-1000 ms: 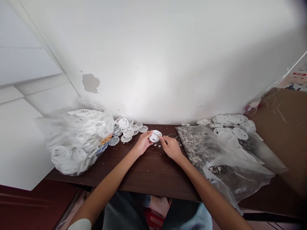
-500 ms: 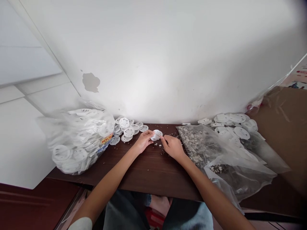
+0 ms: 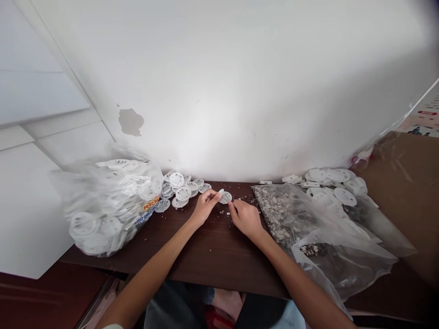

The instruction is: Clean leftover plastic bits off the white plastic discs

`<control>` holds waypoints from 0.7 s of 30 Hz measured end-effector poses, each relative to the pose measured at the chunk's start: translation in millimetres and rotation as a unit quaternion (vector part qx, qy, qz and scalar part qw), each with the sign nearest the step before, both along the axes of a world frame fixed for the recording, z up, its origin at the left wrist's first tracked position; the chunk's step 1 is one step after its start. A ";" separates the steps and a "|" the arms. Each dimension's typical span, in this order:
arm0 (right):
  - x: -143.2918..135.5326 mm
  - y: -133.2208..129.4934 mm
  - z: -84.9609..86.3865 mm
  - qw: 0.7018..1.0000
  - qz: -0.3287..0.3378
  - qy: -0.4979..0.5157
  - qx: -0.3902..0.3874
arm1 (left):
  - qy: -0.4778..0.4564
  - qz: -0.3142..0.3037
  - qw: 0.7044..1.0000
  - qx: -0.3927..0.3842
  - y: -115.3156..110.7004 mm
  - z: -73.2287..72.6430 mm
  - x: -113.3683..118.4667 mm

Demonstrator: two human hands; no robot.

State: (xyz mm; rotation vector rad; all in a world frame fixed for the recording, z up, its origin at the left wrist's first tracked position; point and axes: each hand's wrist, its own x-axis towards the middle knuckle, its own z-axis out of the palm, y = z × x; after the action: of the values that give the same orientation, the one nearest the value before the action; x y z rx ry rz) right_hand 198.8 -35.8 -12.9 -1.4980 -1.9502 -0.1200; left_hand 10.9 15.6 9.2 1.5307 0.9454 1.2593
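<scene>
Above the middle of the dark table, my left hand (image 3: 205,209) pinches a round white plastic disc (image 3: 226,196) between thumb and fingers. A white piece stands up at the disc's left side, by my left thumb; its shape is too small to tell. My right hand (image 3: 247,218) is closed, its thumb and forefinger pinched at the disc's right lower edge. What those fingertips hold is too small to make out. Small white and metal bits (image 3: 228,213) lie on the table just below the disc.
Slotted white discs (image 3: 183,193) lie heaped left of my hands, beside a plastic bag (image 3: 103,219) full of them. To the right are a clear bag of small metal parts (image 3: 281,210) and a pile of white discs and blocks (image 3: 345,196). A cardboard box (image 3: 404,183) borders the right side.
The disc has tilted and shifted slightly between my hands, and my left thumb now lies farther over its face. My right fingertips have moved a little lower along its edge. The view has shifted slightly.
</scene>
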 end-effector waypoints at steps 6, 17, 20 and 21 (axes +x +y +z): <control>1.3 3.3 3.7 0.999 -0.017 -0.001 -0.041 | -0.008 0.013 0.999 -0.040 0.4 -1.6 0.2; 3.9 4.1 7.6 0.999 -0.017 -0.014 -0.042 | 0.041 0.070 0.996 0.027 -1.5 1.3 0.1; 4.4 5.3 7.1 0.999 -0.012 0.000 -0.035 | 0.022 0.103 0.994 0.021 -1.5 4.7 -0.7; 5.1 5.7 7.0 0.999 -0.010 0.009 -0.031 | 0.000 0.102 0.995 0.001 -1.3 6.0 -0.9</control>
State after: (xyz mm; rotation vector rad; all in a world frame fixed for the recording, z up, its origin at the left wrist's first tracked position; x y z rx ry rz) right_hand 203.8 -30.1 -5.9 -1.5526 -1.9414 -0.0556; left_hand 10.0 14.3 15.2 1.4632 1.1239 1.4040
